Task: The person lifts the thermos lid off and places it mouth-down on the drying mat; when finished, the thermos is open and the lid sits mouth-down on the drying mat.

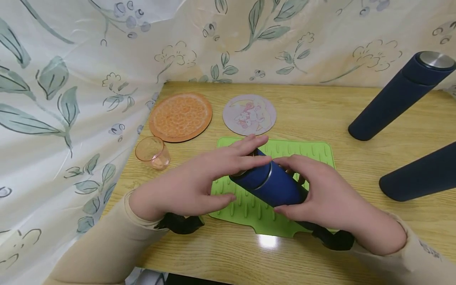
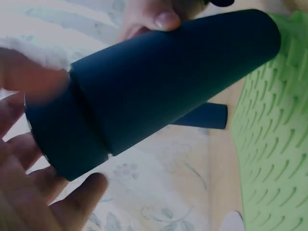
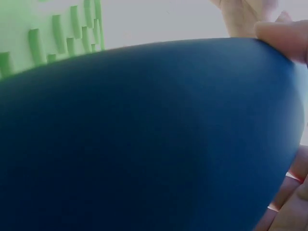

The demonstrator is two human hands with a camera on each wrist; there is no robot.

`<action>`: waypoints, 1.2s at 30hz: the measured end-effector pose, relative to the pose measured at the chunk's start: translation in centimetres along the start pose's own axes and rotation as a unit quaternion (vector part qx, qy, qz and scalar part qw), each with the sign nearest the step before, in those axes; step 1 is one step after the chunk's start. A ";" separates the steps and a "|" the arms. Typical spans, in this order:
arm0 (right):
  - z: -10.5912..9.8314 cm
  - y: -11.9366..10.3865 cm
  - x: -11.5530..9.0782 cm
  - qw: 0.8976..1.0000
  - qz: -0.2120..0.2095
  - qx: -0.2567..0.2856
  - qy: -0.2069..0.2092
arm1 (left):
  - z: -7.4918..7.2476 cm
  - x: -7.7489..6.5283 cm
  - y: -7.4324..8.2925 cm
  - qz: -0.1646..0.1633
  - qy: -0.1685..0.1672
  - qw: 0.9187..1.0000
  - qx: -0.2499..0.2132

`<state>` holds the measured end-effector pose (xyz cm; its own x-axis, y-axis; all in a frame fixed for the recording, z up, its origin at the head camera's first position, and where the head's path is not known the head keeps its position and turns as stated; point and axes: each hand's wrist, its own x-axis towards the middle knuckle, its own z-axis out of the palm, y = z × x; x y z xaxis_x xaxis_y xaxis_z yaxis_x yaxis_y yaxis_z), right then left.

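My right hand (image 1: pixel 322 190) grips the body of a dark blue thermos flask (image 1: pixel 285 188), thumb on the near side and fingers round the far side. The flask is tilted over a green ribbed mat (image 1: pixel 242 202), its lid end toward my left hand (image 1: pixel 204 174). Those left fingers stretch fairly straight over the lid (image 2: pixel 62 130), with the thumb spread apart from it. One left digit is blurred in the left wrist view. In the right wrist view the flask body (image 3: pixel 159 134) fills most of the picture, with right fingertips along its edge.
Two more dark blue flasks, one at the back right (image 1: pixel 395 99) and one at the right edge (image 1: pixel 420 174), stand on the wooden table. A pinkish glass (image 1: pixel 153 152), an orange round mat (image 1: pixel 181 116) and a pale round coaster (image 1: pixel 249 114) lie left and behind. Floral cloth (image 1: pixel 231 39) borders the table.
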<state>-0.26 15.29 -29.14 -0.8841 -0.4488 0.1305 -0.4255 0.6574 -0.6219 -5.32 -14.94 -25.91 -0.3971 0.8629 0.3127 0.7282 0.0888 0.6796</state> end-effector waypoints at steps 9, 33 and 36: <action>0.2 0.1 -0.3 1.000 0.000 -0.016 -0.019 | 0.0 0.2 0.1 -0.063 0.039 0.997 0.032; 0.0 -0.3 -0.7 0.998 -0.015 -0.061 -0.015 | 0.7 -1.1 -0.1 0.004 0.042 0.998 0.045; 0.1 -0.3 -0.7 0.998 -0.015 -0.067 -0.016 | 0.8 -1.0 0.0 -0.049 0.065 0.995 0.061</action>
<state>0.51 15.34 -29.09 -0.8652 -0.4867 0.1209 -0.4749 0.7176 -0.5094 -4.45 -15.39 -26.79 -0.5322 0.7764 0.3376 0.7420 0.2357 0.6276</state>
